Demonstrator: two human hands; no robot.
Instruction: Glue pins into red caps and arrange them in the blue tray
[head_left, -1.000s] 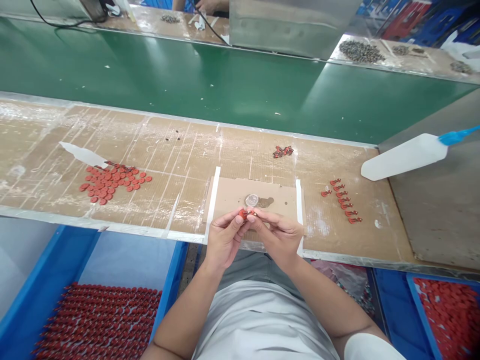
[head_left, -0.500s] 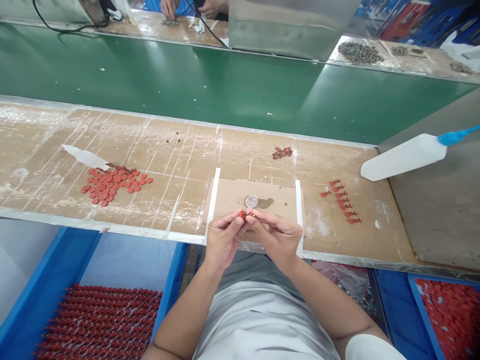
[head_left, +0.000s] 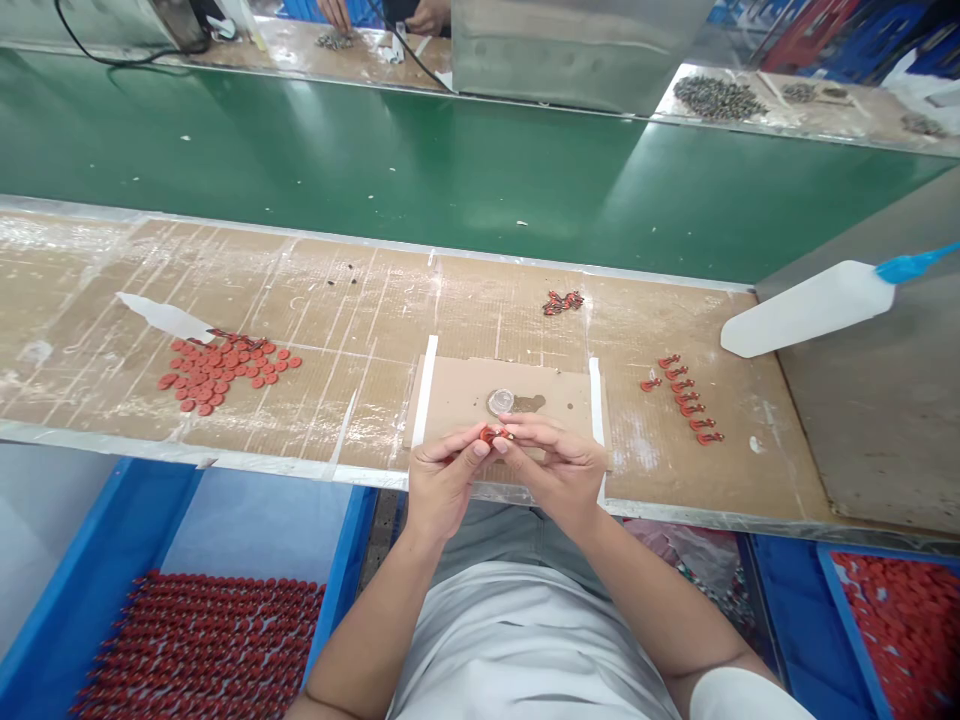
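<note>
Between the fingertips of both hands is a small red part [head_left: 487,435] with a dark and whitish piece at its right. My left hand [head_left: 444,478] pinches the red round end. My right hand [head_left: 559,468] pinches the other end, and its fingers partly hide it. Just beyond the fingers, a small clear round dish [head_left: 500,402] rests on a cardboard sheet [head_left: 465,385], beside a dark wet stain. Several finished-looking red pieces [head_left: 686,398] lie in a row to the right. Farther back is a little heap of red and dark parts [head_left: 562,302].
Red discs [head_left: 202,375] lie at the left near a white pointed tube [head_left: 169,318]. A white bottle with a blue tip [head_left: 810,308] leans at the right by a metal wall. Blue crates [head_left: 341,560] hold red parts below. Beyond the green belt [head_left: 360,170], another person's hands show.
Both hands keep their pinch on the small red part, with only a slight shift of the fingers. The whole view has moved a little.
</note>
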